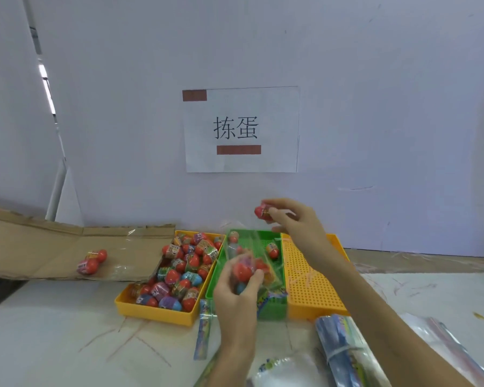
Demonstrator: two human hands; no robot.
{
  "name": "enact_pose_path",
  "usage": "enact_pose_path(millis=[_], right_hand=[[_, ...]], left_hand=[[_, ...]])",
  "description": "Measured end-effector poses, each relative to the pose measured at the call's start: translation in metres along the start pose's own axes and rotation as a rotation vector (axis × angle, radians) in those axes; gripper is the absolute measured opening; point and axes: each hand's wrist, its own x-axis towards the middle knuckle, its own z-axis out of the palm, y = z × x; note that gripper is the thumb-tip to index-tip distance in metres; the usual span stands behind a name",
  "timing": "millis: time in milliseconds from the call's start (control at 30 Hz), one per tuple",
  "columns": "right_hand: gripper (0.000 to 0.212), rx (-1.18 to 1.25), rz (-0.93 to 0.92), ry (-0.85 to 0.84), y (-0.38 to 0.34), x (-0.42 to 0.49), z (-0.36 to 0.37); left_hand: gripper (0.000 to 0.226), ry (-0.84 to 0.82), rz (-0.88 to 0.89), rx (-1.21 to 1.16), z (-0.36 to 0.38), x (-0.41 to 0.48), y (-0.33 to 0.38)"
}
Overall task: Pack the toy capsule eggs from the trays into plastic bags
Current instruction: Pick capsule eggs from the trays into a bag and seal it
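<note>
White wall (375,107) – paper sign (241,129), scratched table (67,331)

On the table (53,331) before you, three trays sat side by side, touching: the left tray (154,311) heaped with capsule eggs (179,275), the middle tray (217,275) with a loose egg (273,250) in it, and the right tray (313,289). Your left hand (235,297) held a bag (246,270) over the middle tray, and your right hand (294,219) pinched an egg (261,212) above that tray's far end. Left of the trays lay cardboard (39,247) with a filled bag (91,262) on it. A bundle of bags (344,350) lay nearer you, before the right tray. Behind everything, a paper sign (241,129) hung on the wall (375,107).
</note>
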Motion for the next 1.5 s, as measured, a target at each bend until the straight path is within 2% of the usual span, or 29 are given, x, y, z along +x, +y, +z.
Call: enact_pose_path(millis=[67, 133, 267, 467, 600, 767, 1000, 1200, 1300, 1400, 1500], right_hand=[[0.02, 0.093, -0.098, -0.02, -0.026, -0.011, -0.009], [0.021, 0.073, -0.175, -0.062, -0.049, -0.017, -0.015], [0.012, -0.211, -0.283, -0.133, -0.065, -0.022, -0.018], [0.004, -0.51, -0.322, -0.179, -0.051, -0.019, -0.009], [0.013, -0.61, -0.306, -0.198, -0.047, -0.015, -0.01], [0.018, -0.6, -0.249, -0.318, -0.044, -0.014, -0.01], [0.02, -0.54, -0.205, -0.351, -0.039, -0.014, -0.013], [0.016, -0.432, -0.26, -0.234, -0.044, -0.014, -0.022], [0.017, -0.43, -0.24, -0.259, -0.047, -0.013, -0.028], [0.023, -0.474, -0.212, -0.33, -0.046, -0.014, -0.03], [0.036, -0.524, -0.188, -0.396, -0.047, -0.014, -0.031]], left_hand=[[0.029, -0.017, 0.044, 0.028, 0.0, -0.001, 0.0], [0.029, -0.029, 0.074, 0.05, -0.001, -0.001, -0.001], [0.029, -0.041, 0.105, 0.109, -0.001, -0.002, -0.003], [0.031, -0.059, 0.133, 0.126, -0.001, -0.002, -0.005], [0.03, -0.056, 0.12, 0.112, -0.002, 0.0, -0.006], [0.029, -0.094, 0.132, 0.128, -0.002, 0.0, -0.008], [0.035, -0.139, 0.18, 0.201, -0.001, -0.003, -0.008], [0.038, -0.146, 0.161, 0.171, -0.002, -0.004, -0.008], [0.039, -0.169, 0.175, 0.164, -0.002, -0.004, -0.007], [0.037, -0.172, 0.195, 0.18, -0.001, -0.006, -0.006], [0.046, -0.177, 0.203, 0.193, -0.001, -0.006, -0.004]])
